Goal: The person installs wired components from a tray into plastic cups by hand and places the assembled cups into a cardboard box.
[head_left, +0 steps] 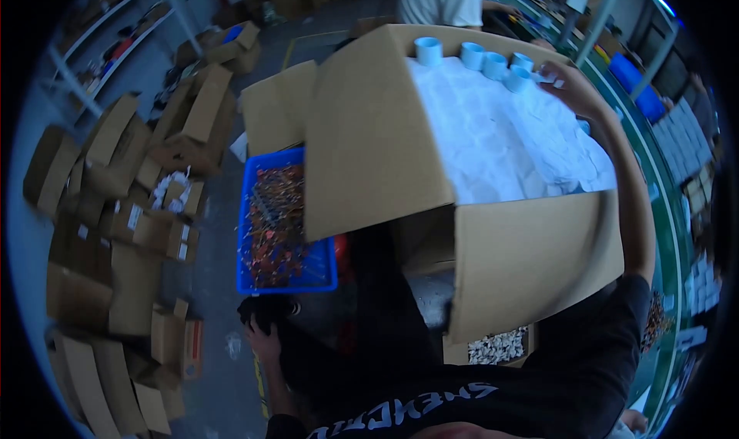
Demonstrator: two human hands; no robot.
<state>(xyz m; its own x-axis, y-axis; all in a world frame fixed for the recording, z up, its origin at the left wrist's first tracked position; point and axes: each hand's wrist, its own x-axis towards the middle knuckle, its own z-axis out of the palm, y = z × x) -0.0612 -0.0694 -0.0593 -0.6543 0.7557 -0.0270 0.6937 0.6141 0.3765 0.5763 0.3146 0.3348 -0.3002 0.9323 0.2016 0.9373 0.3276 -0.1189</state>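
A large open cardboard box (377, 123) stands before me, its inside lined with white sheeting (493, 131) that bulges in rounded shapes. Along the far edge of the sheeting stand several light blue, short round cylinders (429, 52). My right hand (573, 89) reaches over to the box's far right corner, beside these cylinders. Its fingers are closed around something small and pale, too hidden to name. Down at the lower left, my left hand (264, 343) lies against my dark trouser leg, fingers apart, holding nothing.
A blue tray (331, 273) of small copper-coloured parts stands left of the box. A smaller carton of little white pieces (496, 348) sits below it. Cardboard boxes (115, 154) crowd the left side. Along the right runs a green work line (668, 231). A person (443, 0) in a pale top is beyond the box.
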